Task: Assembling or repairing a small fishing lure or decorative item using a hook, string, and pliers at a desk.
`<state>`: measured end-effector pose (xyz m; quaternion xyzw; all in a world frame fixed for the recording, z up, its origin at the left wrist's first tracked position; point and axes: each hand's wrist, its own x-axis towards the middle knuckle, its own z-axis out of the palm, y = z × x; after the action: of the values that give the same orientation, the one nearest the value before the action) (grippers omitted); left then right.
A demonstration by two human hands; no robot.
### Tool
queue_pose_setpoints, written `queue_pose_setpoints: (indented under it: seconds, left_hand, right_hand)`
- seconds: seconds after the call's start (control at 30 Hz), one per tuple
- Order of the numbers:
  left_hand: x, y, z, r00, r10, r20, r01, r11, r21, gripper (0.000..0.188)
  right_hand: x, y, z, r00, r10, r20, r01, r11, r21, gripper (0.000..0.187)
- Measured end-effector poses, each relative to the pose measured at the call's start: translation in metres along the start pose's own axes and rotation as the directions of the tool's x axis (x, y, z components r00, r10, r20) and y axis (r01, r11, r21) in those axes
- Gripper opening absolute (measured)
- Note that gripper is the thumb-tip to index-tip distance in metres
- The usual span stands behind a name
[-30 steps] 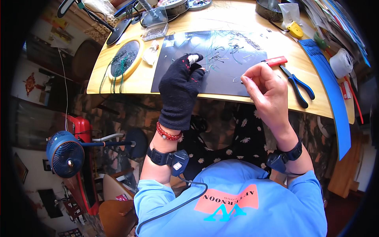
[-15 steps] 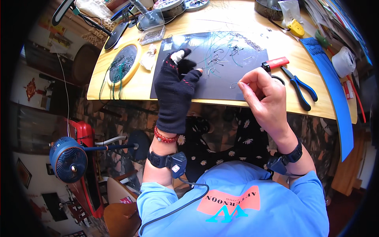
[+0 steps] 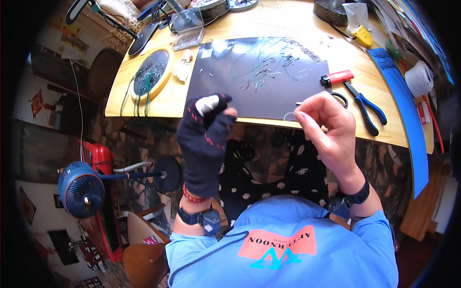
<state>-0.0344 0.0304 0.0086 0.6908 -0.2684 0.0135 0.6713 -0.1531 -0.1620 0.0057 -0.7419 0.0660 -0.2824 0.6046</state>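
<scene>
Wooden tabletop (image 3: 288, 21) carries a black rectangular work mat (image 3: 269, 91); a blue-handled pair of pliers (image 3: 366, 106) and a red lighter (image 3: 337, 78) lie at its right edge. Left hand (image 3: 205, 137), in a dark fingerless glove, fingers curled shut, grip unclear. Right hand (image 3: 326, 127), bare, pinches a thin wire piece (image 3: 289, 115) over the mat's near edge.

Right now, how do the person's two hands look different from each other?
The left hand wears a dark fingerless glove with a pale wrap on one finger; the right hand is bare. The left hand is curled into a loose fist, while the right hand's fingers pinch something thin, perhaps a wire, too fine to tell. Both are raised at the near edge of the black mat, and both wrists wear dark bands.
</scene>
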Motion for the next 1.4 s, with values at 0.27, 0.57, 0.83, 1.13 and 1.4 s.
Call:
queue_pose_setpoints:
  seconds: [0.27, 0.57, 0.83, 1.13, 1.4]
  left_hand:
    - [-0.075, -0.012, -0.018, 0.933, -0.285, 0.218, 0.308, 0.948, -0.083, 0.045]
    - [-0.104, -0.030, -0.033, 0.876, -0.461, 0.146, 0.475, 0.875, -0.092, 0.036]
    - [-0.101, -0.023, -0.041, 0.781, -0.601, 0.171, 0.623, 0.770, -0.138, 0.022]
    - [-0.099, -0.030, -0.040, 0.774, -0.620, 0.130, 0.630, 0.774, -0.062, 0.011]
    - [-0.099, -0.042, -0.037, 0.901, -0.417, 0.121, 0.410, 0.909, 0.081, 0.009]
  right_hand:
    - [-0.041, 0.012, 0.031, 0.941, 0.197, 0.277, -0.242, 0.960, 0.142, 0.006]
    - [-0.055, 0.023, 0.045, 0.855, 0.373, 0.360, -0.470, 0.852, 0.231, 0.010]
    - [-0.059, 0.024, 0.043, 0.852, 0.378, 0.362, -0.461, 0.870, 0.177, 0.010]
    - [-0.058, 0.027, 0.040, 0.826, 0.390, 0.407, -0.482, 0.863, 0.150, 0.010]
    - [-0.056, 0.032, 0.034, 0.833, 0.385, 0.396, -0.466, 0.876, 0.127, 0.010]
